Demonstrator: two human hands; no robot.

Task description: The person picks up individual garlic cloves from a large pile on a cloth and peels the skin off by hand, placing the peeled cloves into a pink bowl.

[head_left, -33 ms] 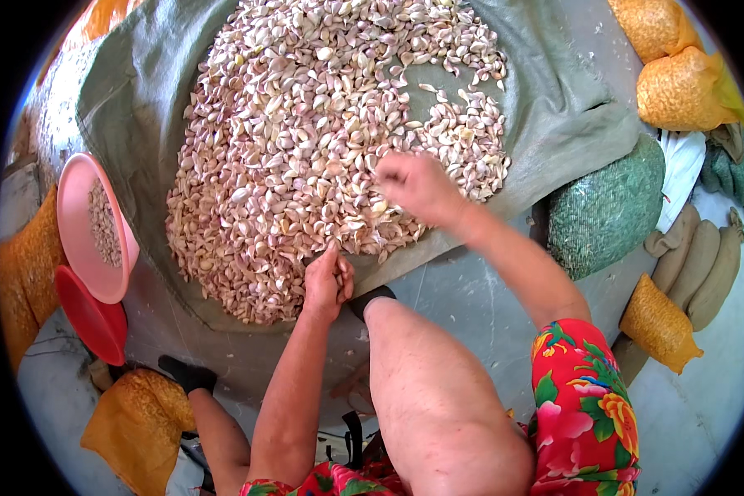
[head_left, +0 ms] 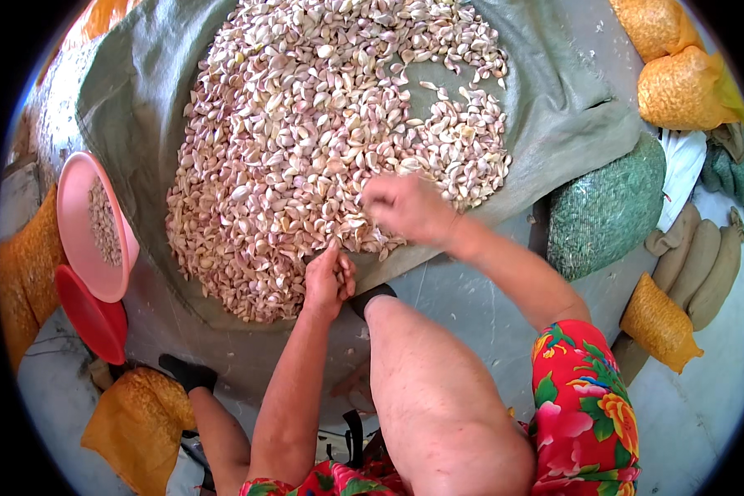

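Nothing differs from the earlier frame: left hand (head_left: 329, 279) pinches cloves at the garlic pile's (head_left: 322, 132) near edge; right hand (head_left: 405, 207), curled loosely, rests on it, cloves pointing every way

Left hand (head_left: 329, 279) low and central, fingers (head_left: 345, 273) bunched loosely, forearm near vertical. Right hand (head_left: 405, 207) reaches further forward, palm down, fingers curled, blurred; forearm angled in from the right.

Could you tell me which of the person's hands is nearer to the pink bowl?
Left. The left hand rests at the garlic pile's near edge, toward the pink bowl; the right hand is farther right, over the cloves.
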